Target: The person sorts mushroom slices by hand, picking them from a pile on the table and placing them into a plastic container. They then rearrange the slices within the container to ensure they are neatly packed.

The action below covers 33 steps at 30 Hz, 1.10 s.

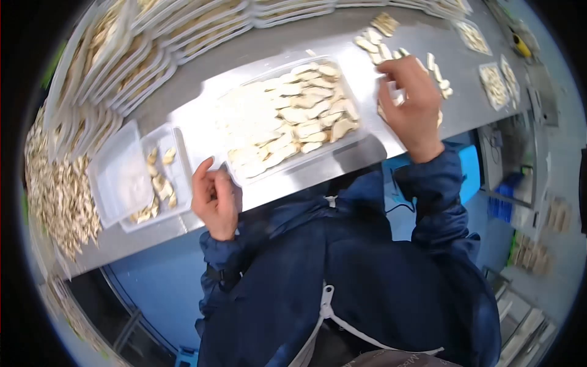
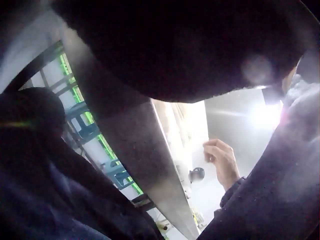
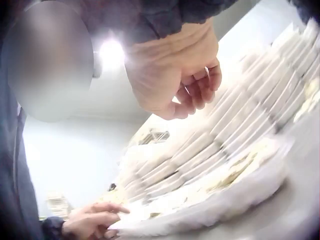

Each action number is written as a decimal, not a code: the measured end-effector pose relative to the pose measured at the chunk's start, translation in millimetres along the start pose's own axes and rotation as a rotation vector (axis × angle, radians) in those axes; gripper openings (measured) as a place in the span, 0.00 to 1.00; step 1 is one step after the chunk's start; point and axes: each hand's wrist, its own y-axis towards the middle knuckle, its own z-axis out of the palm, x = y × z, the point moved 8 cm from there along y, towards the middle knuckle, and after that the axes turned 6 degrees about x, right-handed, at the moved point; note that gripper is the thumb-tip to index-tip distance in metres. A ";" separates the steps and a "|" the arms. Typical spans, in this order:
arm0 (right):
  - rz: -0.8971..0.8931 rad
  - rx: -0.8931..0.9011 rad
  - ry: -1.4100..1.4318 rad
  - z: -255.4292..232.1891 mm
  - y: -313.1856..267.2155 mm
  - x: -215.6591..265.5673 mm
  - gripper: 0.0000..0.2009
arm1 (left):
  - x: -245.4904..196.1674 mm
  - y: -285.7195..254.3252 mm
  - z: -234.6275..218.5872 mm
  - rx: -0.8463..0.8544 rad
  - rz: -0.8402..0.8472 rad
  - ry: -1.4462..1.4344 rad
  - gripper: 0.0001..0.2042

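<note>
A clear plastic tray (image 1: 358, 129) lies on the metal table in the head view, covered with rows of pale, tan-edged slices (image 1: 309, 110). By its lower left corner is my left hand (image 1: 215, 199), fingers loosely bent and nothing in them. My right hand (image 1: 413, 101) hovers to the right of the tray, over loose slices (image 1: 374, 46) scattered on the table. In the right wrist view the fingers of the right hand (image 3: 175, 75) hang loosely curled, with nothing showing between them. The left hand (image 3: 95, 220) appears there beside the tray's end.
Stacked filled trays (image 1: 202, 33) line the table's far side. At the left, two overlapping trays (image 1: 122, 174) hold a few slices, beside a large heap of slices (image 1: 55, 189). Small filled packs (image 1: 493, 85) lie at the right. The table's near edge runs along my body.
</note>
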 end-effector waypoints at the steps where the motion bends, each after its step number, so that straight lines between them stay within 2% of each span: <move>1: 0.109 0.008 -0.072 -16.9 -5.8 -24.4 0.05 | -0.2 0.6 0.4 0.003 0.003 -0.026 0.15; 2: 0.219 0.013 -0.140 -34.9 -13.5 -48.1 0.03 | 0.1 1.1 0.5 0.004 0.006 -0.051 0.15; 5: 0.321 0.254 -0.306 -42.3 -62.0 -106.4 0.05 | 1.6 0.8 0.2 0.015 -0.011 -0.027 0.15; 6: 0.357 0.336 -0.331 -39.2 -70.6 -111.1 0.06 | 1.5 0.8 0.2 0.012 -0.026 -0.018 0.15; 7: 0.451 0.370 -0.240 -35.8 -83.6 -114.8 0.09 | 0.7 1.0 1.1 0.010 -0.029 -0.016 0.15; 10: 0.525 0.307 -0.137 -20.0 -99.6 -110.4 0.10 | -1.3 1.3 1.7 0.014 -0.037 -0.004 0.15; 18: 0.412 0.125 -0.252 -6.8 -106.0 -106.2 0.09 | -0.5 2.1 1.1 0.016 -0.018 0.030 0.15; 24: 0.356 0.180 -0.348 -2.2 -107.8 -112.3 0.09 | 0.2 0.0 1.1 -0.013 -0.039 -0.009 0.15; 27: 0.401 0.184 -0.233 -5.9 -100.8 -107.3 0.11 | -3.2 2.1 -0.8 0.001 0.019 0.029 0.14; 33: 0.404 0.203 -0.189 -3.1 -105.9 -120.0 0.10 | -1.4 1.1 -0.2 -0.003 0.007 0.001 0.15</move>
